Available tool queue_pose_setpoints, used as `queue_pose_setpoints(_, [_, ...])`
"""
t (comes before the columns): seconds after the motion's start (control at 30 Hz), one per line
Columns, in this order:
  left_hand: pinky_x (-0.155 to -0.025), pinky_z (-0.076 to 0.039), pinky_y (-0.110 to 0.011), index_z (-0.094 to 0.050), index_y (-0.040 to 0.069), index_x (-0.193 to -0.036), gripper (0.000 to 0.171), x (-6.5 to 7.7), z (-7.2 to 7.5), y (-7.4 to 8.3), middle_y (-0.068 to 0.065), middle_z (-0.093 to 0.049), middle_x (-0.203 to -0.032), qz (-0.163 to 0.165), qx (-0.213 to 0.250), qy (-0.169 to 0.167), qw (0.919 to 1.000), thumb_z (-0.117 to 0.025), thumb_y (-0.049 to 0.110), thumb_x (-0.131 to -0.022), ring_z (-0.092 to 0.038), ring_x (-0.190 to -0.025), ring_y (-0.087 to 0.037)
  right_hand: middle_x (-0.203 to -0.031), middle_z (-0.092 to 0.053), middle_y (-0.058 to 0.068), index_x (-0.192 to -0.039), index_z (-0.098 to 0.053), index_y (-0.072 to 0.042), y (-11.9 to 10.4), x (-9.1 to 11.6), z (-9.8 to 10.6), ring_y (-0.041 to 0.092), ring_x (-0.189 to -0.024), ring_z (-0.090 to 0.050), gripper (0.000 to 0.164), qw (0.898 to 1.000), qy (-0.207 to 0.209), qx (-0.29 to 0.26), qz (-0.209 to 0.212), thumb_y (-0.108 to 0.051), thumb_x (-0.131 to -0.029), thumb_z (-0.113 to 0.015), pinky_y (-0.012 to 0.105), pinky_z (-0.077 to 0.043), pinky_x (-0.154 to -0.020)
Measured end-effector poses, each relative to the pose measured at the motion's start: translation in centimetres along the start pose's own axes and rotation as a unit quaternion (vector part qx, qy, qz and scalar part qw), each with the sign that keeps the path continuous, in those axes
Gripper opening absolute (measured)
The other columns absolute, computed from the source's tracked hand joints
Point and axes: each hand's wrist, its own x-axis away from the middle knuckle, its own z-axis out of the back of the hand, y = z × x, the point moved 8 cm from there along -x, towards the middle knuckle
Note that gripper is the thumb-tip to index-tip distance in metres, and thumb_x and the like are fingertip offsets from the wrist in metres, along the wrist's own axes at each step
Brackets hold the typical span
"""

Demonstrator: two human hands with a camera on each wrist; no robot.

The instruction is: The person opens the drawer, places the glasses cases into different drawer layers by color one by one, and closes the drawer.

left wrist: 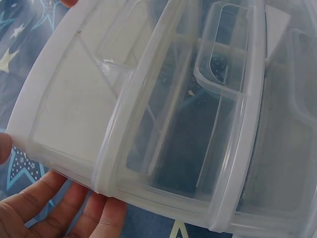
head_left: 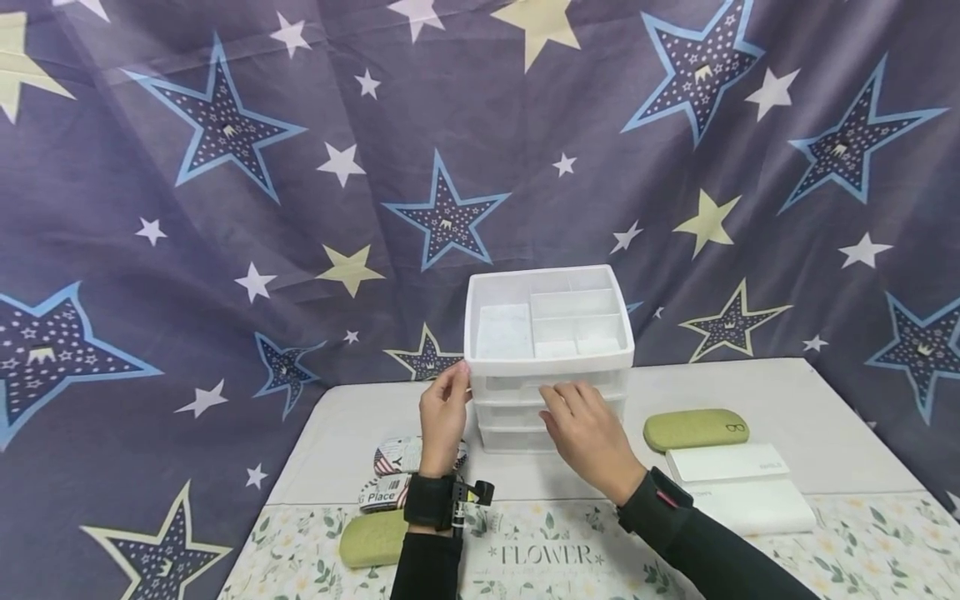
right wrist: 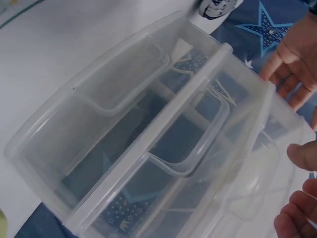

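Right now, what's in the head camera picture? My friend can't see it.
A person's left hand touches the side of a white drawer unit; the right hand is at its front. Green cases lie on the table before starry cloth.

Head view: set high, behind the hands; faces forward and down; widest and farthest, taking in unit (head_left: 551,365), table (head_left: 772,396) and curtain (head_left: 517,125).
Left wrist view: close before the drawer fronts (head_left: 510,415); rolled, unit's top towards left; left hand (head_left: 444,417) at lower left.
Right wrist view: likewise close; rolled, unit's top towards lower right; right hand (head_left: 588,433) at right edge.
Shared, both wrists: drawer fronts, left hand, curtain.
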Motion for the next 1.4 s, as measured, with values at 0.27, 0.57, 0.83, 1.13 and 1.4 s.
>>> queue_pose_setpoints(0.27, [-0.096, -0.061, -0.039, -0.069, 0.001, -0.129, 0.042, 0.0, 0.0, 0.1, -0.017, -0.069, -0.126, 0.001, 0.0, -0.002, 1.0, -0.063, 0.034, -0.104, -0.067, -0.113, -0.03, -0.103, -0.065, 0.015, -0.122, -0.063, 0.006, -0.7, -0.5, -1.2, 0.029, -0.092, -0.062, 0.026, 0.998, 0.009, 0.032, 0.051, -0.009, -0.1, -0.063, 0.038, -0.058, -0.077])
queue_pose_setpoints(0.57, [-0.097, -0.061, -0.045, -0.067, -0.001, -0.131, 0.04, 0.1, -0.2, 0.2, -0.02, -0.066, -0.13, 0.005, -0.004, -0.001, 1.0, -0.062, 0.029, -0.105, -0.067, -0.114, -0.035, -0.109, -0.064, 0.02, -0.121, -0.064, 0.009, -0.1, -0.9, -1.9, 0.033, -0.097, -0.061, 0.034, 0.993, 0.033, 0.085, 0.076, 0.0, -0.11, -0.032, 0.039, -0.058, -0.087])
queue_pose_setpoints(0.83, [-0.098, -0.06, -0.048, -0.066, -0.006, -0.129, 0.038, 1.0, -0.3, 2.9, -0.023, -0.066, -0.13, -0.001, -0.016, -0.001, 0.9999, -0.059, 0.024, -0.107, -0.067, -0.114, -0.037, -0.108, -0.062, 0.019, -0.12, -0.062, 0.008, -0.2, -1.3, -2.5, 0.032, -0.096, -0.059, 0.033, 0.986, 0.008, 0.135, 0.101, 0.004, -0.107, -0.032, 0.039, -0.056, -0.086])
queue_pose_setpoints(1.13, [-0.099, -0.059, -0.051, -0.066, -0.007, -0.129, 0.037, 1.4, -0.4, 3.9, -0.024, -0.065, -0.13, 0.015, -0.031, 0.003, 0.9994, -0.058, 0.022, -0.107, -0.066, -0.115, -0.038, -0.103, -0.063, 0.016, -0.112, -0.062, 0.004, -0.3, -2.4, -2.4, 0.03, -0.089, -0.061, 0.021, 0.971, 0.02, 0.182, 0.152, 0.004, -0.106, -0.041, 0.036, -0.058, -0.077])
queue_pose_setpoints(1.4, [-0.099, -0.059, -0.049, -0.068, -0.001, -0.13, 0.04, 0.2, -0.2, 0.6, -0.018, -0.065, -0.134, 0.014, -0.038, 0.012, 0.9991, -0.059, 0.03, -0.107, -0.065, -0.117, -0.035, -0.103, -0.063, 0.016, -0.113, -0.063, 0.005, -0.4, -2.3, -2.4, 0.029, -0.089, -0.061, 0.025, 0.969, 0.013, 0.181, 0.17, 0.005, -0.105, -0.04, 0.035, -0.059, -0.076])
